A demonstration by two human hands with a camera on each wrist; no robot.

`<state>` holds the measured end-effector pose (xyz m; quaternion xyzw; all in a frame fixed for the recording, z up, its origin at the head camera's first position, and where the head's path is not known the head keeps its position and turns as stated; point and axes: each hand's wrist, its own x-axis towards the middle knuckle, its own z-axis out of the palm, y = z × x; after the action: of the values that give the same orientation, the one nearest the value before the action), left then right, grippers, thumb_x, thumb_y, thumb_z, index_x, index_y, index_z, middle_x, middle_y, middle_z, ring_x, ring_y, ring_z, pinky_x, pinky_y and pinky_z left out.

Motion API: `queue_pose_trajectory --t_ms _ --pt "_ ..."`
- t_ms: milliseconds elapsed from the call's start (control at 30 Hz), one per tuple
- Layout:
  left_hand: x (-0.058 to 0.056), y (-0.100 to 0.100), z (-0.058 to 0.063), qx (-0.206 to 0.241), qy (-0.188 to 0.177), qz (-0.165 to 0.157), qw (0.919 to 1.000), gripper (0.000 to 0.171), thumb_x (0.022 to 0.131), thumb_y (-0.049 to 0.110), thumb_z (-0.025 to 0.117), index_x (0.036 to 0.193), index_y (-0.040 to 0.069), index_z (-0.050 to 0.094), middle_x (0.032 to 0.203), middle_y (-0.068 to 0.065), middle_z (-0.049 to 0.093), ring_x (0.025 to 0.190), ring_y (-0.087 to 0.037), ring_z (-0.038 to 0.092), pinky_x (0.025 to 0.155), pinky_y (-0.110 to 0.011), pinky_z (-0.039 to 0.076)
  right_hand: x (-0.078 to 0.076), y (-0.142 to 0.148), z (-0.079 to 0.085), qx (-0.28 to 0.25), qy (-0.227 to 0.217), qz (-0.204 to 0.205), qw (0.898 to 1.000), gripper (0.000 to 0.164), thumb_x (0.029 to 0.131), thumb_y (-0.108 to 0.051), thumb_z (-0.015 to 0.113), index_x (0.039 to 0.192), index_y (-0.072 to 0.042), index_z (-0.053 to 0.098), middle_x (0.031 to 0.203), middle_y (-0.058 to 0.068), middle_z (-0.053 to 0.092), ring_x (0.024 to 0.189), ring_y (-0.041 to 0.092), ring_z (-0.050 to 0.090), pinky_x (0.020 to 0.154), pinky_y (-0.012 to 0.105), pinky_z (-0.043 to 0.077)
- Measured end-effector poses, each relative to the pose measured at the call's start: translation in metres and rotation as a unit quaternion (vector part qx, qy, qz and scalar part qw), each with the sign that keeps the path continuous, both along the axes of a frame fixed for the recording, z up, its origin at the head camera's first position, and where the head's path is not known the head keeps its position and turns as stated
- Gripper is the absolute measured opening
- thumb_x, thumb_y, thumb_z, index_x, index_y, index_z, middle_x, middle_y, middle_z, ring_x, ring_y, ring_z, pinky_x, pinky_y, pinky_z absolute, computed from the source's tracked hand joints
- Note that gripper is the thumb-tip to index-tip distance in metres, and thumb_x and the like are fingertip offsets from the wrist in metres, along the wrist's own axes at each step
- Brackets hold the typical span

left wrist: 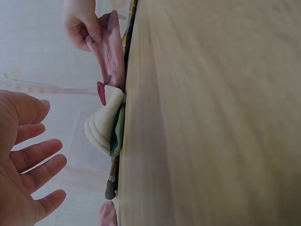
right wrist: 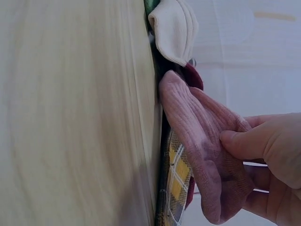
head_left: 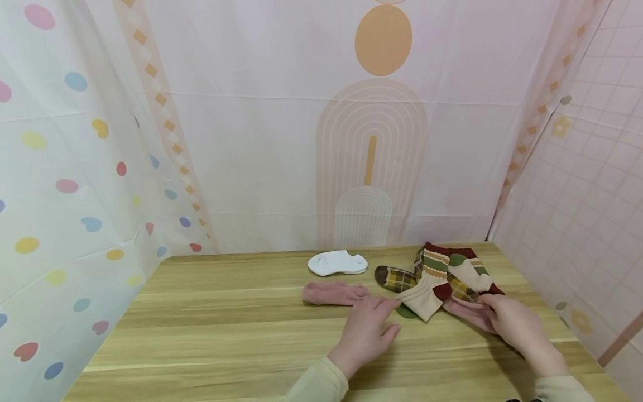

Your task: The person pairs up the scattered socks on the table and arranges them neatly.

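Note:
My right hand [head_left: 517, 324] pinches a pink sock [right wrist: 200, 141] between thumb and fingers at the right of the table. Part of that sock lies against a heap of socks. In the heap, a cream sock [head_left: 424, 298] with a dark red heel and striped cuff lies on top, with plaid socks [head_left: 397, 278] and a second cream sock [head_left: 472, 273] around it. My left hand [head_left: 366, 332] hovers with spread, relaxed fingers and holds nothing; in the head view its fingertips overlap the end of another pink sock [head_left: 329, 293].
White socks [head_left: 337, 263] lie near the back edge of the wooden table [head_left: 216, 335]. A patterned curtain [head_left: 261, 139] hangs behind the table, with more fabric on the left and right sides.

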<state>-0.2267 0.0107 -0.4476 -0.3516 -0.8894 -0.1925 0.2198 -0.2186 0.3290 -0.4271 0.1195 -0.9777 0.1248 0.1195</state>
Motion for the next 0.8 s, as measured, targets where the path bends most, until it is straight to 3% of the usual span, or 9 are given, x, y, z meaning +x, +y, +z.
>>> queue_pose_trajectory --t_ms 267,467,800 --pt "0.000 0.003 -0.002 -0.004 -0.008 -0.001 1.0000 0.039 0.088 0.026 0.074 0.124 0.013 0.066 0.116 -0.002 0.068 0.110 -0.018 0.061 0.098 -0.041 0.046 0.007 0.008 0.001 -0.011 -0.021 0.016 1.000 0.020 0.088 0.005 0.065 0.089 -0.015 0.069 0.078 -0.004 0.064 0.067 0.014 0.058 0.056 0.036 0.046" --pt "0.000 0.003 -0.002 -0.002 -0.014 -0.003 0.9999 0.039 0.089 0.027 0.074 0.124 0.013 0.066 0.116 -0.002 0.067 0.110 -0.017 0.060 0.097 -0.039 0.047 0.010 0.009 0.000 -0.010 -0.006 0.039 0.999 0.025 0.085 0.004 0.069 0.089 -0.021 0.070 0.081 -0.006 0.065 0.072 0.015 0.061 0.060 0.038 0.049" --pt "0.000 0.004 0.000 0.034 -0.068 -0.020 0.9969 0.037 0.089 0.024 0.074 0.123 0.010 0.066 0.117 -0.003 0.067 0.110 -0.017 0.061 0.095 -0.038 0.048 0.003 -0.008 -0.008 -0.019 0.038 0.135 0.990 0.027 0.082 0.005 0.072 0.086 -0.021 0.068 0.081 -0.014 0.063 0.075 0.005 0.059 0.062 0.031 0.051"
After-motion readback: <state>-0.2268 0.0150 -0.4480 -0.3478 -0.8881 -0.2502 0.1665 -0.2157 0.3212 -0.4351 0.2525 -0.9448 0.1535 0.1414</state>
